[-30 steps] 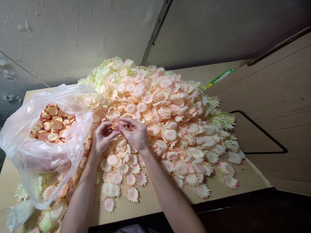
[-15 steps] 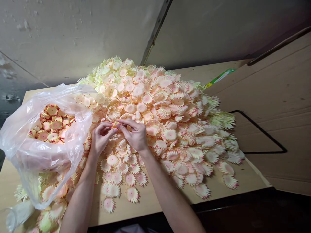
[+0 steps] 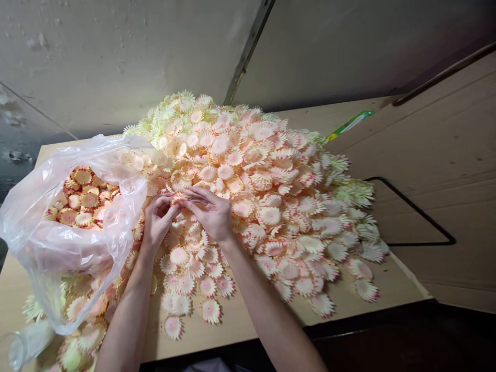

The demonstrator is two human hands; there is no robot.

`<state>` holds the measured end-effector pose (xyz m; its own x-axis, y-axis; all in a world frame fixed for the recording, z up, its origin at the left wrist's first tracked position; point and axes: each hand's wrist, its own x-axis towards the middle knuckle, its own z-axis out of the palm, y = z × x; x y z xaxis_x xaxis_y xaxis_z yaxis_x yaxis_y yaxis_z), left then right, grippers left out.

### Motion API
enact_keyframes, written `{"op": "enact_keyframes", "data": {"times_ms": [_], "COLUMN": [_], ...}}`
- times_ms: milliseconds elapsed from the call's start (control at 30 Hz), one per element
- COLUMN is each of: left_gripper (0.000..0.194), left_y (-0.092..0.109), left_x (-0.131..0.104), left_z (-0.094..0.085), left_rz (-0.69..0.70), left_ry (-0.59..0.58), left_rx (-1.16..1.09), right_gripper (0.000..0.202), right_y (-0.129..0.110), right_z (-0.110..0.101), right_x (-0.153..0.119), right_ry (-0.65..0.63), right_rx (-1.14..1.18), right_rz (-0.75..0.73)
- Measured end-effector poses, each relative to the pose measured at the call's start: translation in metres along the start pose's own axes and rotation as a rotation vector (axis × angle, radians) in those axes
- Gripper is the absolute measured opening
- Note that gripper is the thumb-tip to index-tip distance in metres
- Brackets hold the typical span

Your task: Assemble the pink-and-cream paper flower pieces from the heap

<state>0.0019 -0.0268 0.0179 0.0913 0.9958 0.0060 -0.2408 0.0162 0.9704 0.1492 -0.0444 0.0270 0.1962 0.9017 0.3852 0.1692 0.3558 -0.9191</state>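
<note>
My left hand (image 3: 158, 222) and my right hand (image 3: 214, 214) meet in front of the heap. Between their fingertips is a small artificial flower (image 3: 179, 197), pale with pink-red edges and mostly hidden by the fingers. The left thumb and fingers pinch it; the right thumb and longer-stretched fingers touch its other side. All around lies a large pile of flat, toothed artificial flower petals (image 3: 267, 170), cream, pink and pale green. Left of my hands, a clear plastic bag (image 3: 89, 250) stands with its mouth open, holding several smaller, red-edged flower pieces (image 3: 85, 199).
The pile spreads over a light wooden table (image 3: 194, 343). A cardboard sheet (image 3: 437, 170) with a black wire loop (image 3: 422, 209) stands at the right, near a green and yellow strip (image 3: 349, 125). A clear cup (image 3: 31, 341) lies at the lower left. Behind rises a grey wall (image 3: 116, 62).
Both hands have shifted slightly left with the small flower. The right fingers have straightened and parted a little from the left ones.
</note>
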Motion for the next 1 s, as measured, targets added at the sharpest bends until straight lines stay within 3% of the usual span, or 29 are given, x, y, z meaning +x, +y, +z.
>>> {"op": "enact_keyframes", "data": {"times_ms": [167, 400, 633, 800, 1000], "left_gripper": [0.031, 0.025, 0.026, 0.023, 0.021], "left_y": [0.003, 0.009, 0.0, -0.002, -0.006], "left_x": [-0.001, -0.002, -0.001, 0.001, 0.004], "left_z": [0.003, 0.003, 0.003, 0.003, -0.001], "left_rz": [-0.023, 0.001, 0.003, 0.072, 0.113], "left_ry": [0.067, 0.003, 0.001, 0.061, 0.054], "left_rx": [-0.043, -0.048, 0.041, 0.082, 0.099], "right_gripper": [0.031, 0.011, 0.008, 0.007, 0.007], "right_y": [-0.003, -0.011, -0.007, -0.009, -0.011], "right_z": [-0.001, -0.006, -0.005, -0.002, -0.002], "right_x": [0.003, 0.006, 0.005, 0.005, 0.006], "right_ry": [-0.046, -0.135, -0.064, -0.067, -0.09], "right_rx": [-0.052, -0.118, -0.096, -0.116, -0.192], "right_rz": [0.002, -0.057, -0.043, -0.058, -0.109]}}
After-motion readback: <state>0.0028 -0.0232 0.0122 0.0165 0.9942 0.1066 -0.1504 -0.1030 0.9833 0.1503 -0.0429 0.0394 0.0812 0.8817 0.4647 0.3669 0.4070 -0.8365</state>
